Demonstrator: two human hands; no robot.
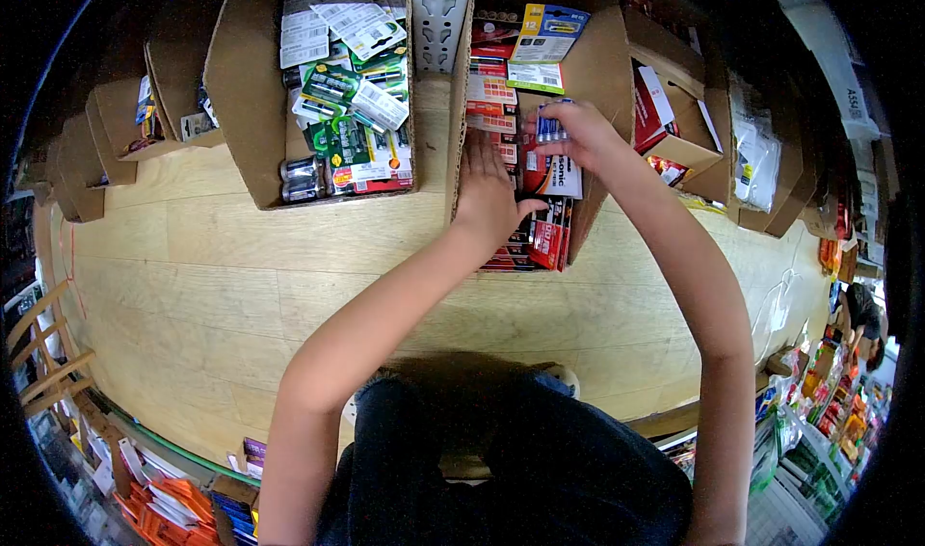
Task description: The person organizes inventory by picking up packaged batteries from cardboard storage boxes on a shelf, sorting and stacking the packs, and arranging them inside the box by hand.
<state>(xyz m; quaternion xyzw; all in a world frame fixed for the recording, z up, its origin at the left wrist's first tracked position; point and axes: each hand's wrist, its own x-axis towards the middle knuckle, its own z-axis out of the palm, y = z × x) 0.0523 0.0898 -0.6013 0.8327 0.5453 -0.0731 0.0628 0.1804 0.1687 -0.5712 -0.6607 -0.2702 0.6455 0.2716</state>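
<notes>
My right hand [588, 139] is closed on a small pack of blue batteries [551, 124], held above the contents of a cardboard box [599, 74]. My left hand [491, 194] lies inside the same box along its left wall, fingers stretched out and thumb apart, against rows of red and white battery packs [491, 91]. Beneath my right hand is a red and black pack with partly visible "Panasonic" lettering [562, 178]. More red and black battery packs [549, 238] fill the near end. A yellow and blue card [549, 33] stands at the far end.
Left of a perforated metal post [441, 16], another cardboard box [246, 93] holds green and black battery packs [337, 141]. More open boxes [665, 112] line both sides of the wooden floor [222, 276]. Colourful packaged goods [838, 401] and a bent-over person [860, 319] appear at right.
</notes>
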